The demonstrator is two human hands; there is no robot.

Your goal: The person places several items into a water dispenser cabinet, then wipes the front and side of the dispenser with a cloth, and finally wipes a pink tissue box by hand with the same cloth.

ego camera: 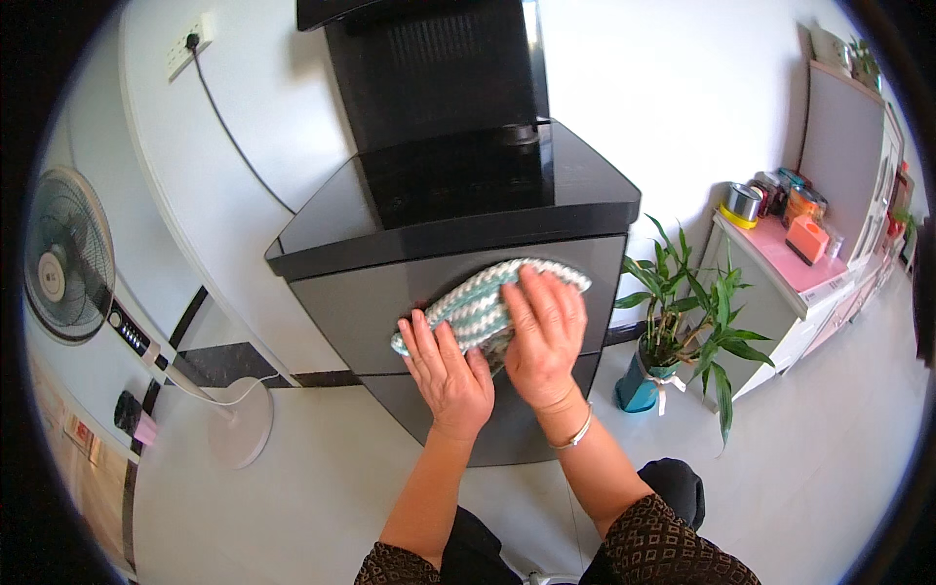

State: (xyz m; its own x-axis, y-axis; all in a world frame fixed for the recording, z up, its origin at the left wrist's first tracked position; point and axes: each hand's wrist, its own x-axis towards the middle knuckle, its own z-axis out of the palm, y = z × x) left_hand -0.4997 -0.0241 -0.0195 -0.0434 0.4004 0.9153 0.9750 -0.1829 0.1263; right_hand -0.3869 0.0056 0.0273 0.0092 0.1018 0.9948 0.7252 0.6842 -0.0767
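A striped green and white knitted cloth (pixel 475 311) lies against the grey front panel (pixel 351 314) of a black-topped appliance or cabinet. Its lower left part is under the fingers of my left hand (pixel 450 373), which are slightly spread. My right hand (pixel 545 336), with a bracelet at the wrist, presses on the cloth's right part with its fingers extended. Both palms face the panel. Above the panel is the glossy black top (pixel 453 183), with a dark upright panel (pixel 439 80) behind it.
At the left stand a pedestal fan (pixel 69 256) and a small pink bin (pixel 145 429). A cord runs down from a wall power strip (pixel 191 45). To the right are a potted bamboo plant (pixel 640 387) and a white cabinet (pixel 760 322) with a pink top holding jars and a tin.
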